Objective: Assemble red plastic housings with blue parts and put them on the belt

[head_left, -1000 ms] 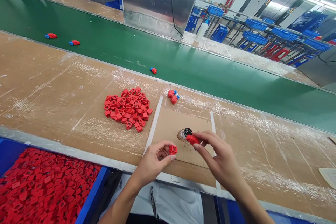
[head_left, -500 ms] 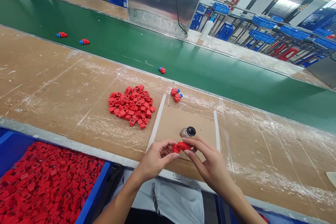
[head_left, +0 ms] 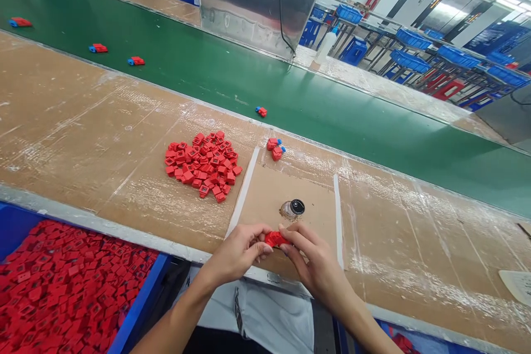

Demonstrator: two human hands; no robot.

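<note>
My left hand [head_left: 238, 253] and my right hand [head_left: 310, 263] meet over the near edge of the cardboard-covered bench, both pinched on a small red plastic part [head_left: 275, 239] held between the fingertips. Just beyond them a small round jar with a black lid [head_left: 293, 208] sits on a cardboard square. A pile of several loose red parts [head_left: 201, 165] lies to the left on the bench. Three red parts with blue pieces [head_left: 275, 148] rest near the belt's edge.
A green conveyor belt [head_left: 332, 116] runs across behind the bench, carrying red-and-blue parts [head_left: 261, 112], [head_left: 136, 61], [head_left: 98, 48]. A blue bin [head_left: 141, 310] full of red parts stands at lower left. A metal housing [head_left: 257, 0] rises behind the belt. Blue crates fill racks at far right.
My right hand brought its red part back from beside the jar to my left hand's red part; the two pieces now sit together between both hands. Parts on the belt drifted right.
</note>
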